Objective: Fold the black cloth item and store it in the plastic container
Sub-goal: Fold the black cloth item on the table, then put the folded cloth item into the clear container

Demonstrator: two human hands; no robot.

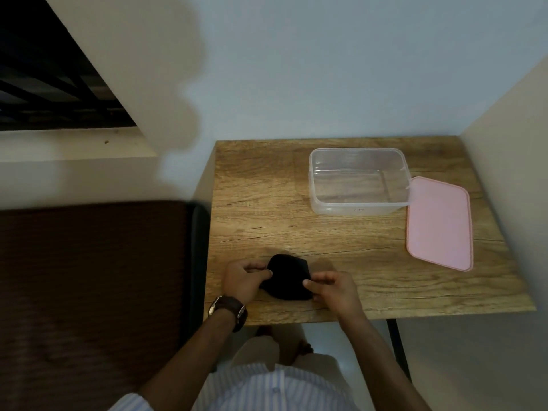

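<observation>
A small black cloth (288, 275) lies bunched into a compact shape near the front edge of the wooden table (261, 209). My left hand (244, 280) pinches its left edge, with a brown-strapped watch on that wrist. My right hand (333, 287) pinches the cloth's right side between thumb and fingers. The clear plastic container (357, 180) stands open and empty at the back right of the table, well away from both hands.
A pink lid (439, 223) lies flat on the table just right of the container. Walls close in behind and to the right. A dark brown surface (89, 277) sits left of the table.
</observation>
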